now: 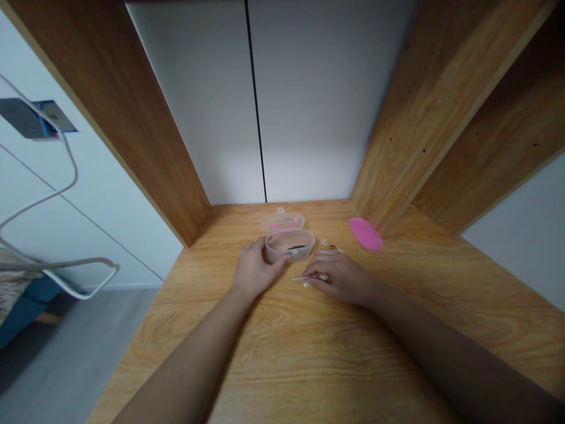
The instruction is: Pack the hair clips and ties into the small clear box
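Where white flat back panels [309,106] with one dark seam meet its far edge, one wood-grain tabletop [273,365], flanked by upright brown wooden boards [397,147]; left edge slanting beside grey floor [115,330]. Open room: broad stretch between the forearms.

Left hand [255,268]: thumb and fingers clamped around the left end of a translucent oval plastic box [276,256].

Right hand [338,274]: fingers together, pinched on a slim silvery metal tool [300,278].

Box: lidless side up, between the hands, toward the far edge; translucent lid [268,222] with pink handle [282,225] directly behind.

Flat pink oval piece [366,233]: beside the right board.

Tool: just before the box, tip leftward.

Small white piece [307,285]: near the tool, nearer the wearer.
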`<action>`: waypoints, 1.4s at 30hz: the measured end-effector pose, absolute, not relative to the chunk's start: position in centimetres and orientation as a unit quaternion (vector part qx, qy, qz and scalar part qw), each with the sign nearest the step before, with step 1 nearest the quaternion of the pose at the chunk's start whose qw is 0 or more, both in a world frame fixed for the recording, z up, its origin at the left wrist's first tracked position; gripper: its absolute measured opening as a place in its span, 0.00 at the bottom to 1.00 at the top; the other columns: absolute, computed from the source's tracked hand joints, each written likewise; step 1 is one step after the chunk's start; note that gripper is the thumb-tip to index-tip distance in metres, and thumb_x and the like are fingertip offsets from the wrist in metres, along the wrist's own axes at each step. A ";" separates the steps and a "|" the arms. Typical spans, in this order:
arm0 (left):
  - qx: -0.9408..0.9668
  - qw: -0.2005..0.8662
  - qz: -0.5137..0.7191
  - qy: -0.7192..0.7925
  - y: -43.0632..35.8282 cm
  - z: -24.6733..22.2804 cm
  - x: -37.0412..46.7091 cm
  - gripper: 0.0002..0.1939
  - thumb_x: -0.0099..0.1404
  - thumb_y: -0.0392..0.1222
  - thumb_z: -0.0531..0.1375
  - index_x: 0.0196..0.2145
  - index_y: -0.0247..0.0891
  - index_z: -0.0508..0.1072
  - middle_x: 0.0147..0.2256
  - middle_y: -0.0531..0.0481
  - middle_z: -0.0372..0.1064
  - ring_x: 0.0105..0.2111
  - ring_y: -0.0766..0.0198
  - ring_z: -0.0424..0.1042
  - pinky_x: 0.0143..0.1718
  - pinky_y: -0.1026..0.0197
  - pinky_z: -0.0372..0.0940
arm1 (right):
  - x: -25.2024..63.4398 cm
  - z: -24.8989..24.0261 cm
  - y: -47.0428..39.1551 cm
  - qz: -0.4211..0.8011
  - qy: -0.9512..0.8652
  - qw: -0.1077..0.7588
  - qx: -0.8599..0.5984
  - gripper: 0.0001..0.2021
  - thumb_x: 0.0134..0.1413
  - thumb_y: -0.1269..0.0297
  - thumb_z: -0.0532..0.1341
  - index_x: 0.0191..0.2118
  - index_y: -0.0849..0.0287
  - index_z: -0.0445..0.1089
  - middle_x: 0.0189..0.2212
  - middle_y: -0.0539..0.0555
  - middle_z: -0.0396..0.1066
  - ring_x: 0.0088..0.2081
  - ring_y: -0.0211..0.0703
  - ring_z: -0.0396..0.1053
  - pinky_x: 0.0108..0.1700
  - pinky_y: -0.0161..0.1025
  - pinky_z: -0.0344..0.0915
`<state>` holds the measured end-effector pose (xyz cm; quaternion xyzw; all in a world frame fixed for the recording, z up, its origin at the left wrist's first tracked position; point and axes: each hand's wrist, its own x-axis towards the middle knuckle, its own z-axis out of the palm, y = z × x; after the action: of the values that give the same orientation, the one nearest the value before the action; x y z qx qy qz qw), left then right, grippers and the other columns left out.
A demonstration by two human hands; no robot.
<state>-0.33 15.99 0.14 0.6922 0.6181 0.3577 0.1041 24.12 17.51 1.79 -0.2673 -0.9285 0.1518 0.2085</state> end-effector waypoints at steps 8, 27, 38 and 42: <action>0.692 0.105 0.361 0.616 16.0 0.2 -0.3 0.25 0.60 0.56 0.67 0.50 0.39 0.73 0.42 0.43 0.78 0.43 0.52 0.76 0.45 0.55 0.68 | 25.4 2.6 17.9 0.170 -0.928 0.232 -0.237 0.05 0.61 0.68 0.61 0.38 0.57 0.75 0.33 0.54 0.76 0.38 0.44 0.72 0.44 0.43 0.64; 0.694 0.113 0.363 0.611 16.1 -0.1 -0.5 0.27 0.59 0.56 0.68 0.51 0.39 0.73 0.45 0.42 0.78 0.45 0.51 0.76 0.47 0.53 0.69 | 26.2 2.5 18.0 0.205 -0.930 0.156 -0.264 0.07 0.55 0.68 0.65 0.41 0.54 0.78 0.39 0.53 0.75 0.42 0.45 0.71 0.47 0.43 0.66; 0.690 0.121 0.363 0.614 16.1 -0.2 -0.5 0.27 0.58 0.55 0.69 0.51 0.39 0.73 0.46 0.41 0.78 0.46 0.50 0.76 0.49 0.52 0.69 | 26.1 2.6 18.2 0.196 -0.929 0.163 -0.268 0.10 0.57 0.60 0.66 0.44 0.56 0.77 0.42 0.56 0.76 0.45 0.48 0.72 0.50 0.45 0.66; 0.688 0.127 0.365 0.613 16.1 0.0 -0.4 0.28 0.58 0.54 0.69 0.52 0.38 0.73 0.47 0.41 0.78 0.46 0.50 0.76 0.49 0.52 0.69 | 26.6 3.0 18.2 0.208 -0.930 0.137 -0.271 0.17 0.51 0.57 0.71 0.47 0.54 0.78 0.46 0.57 0.74 0.47 0.49 0.71 0.51 0.46 0.67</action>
<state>-0.40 16.09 -0.03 0.6885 0.6135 0.3654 0.1272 26.57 18.19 3.02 -0.2711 -0.9298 0.2083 0.1366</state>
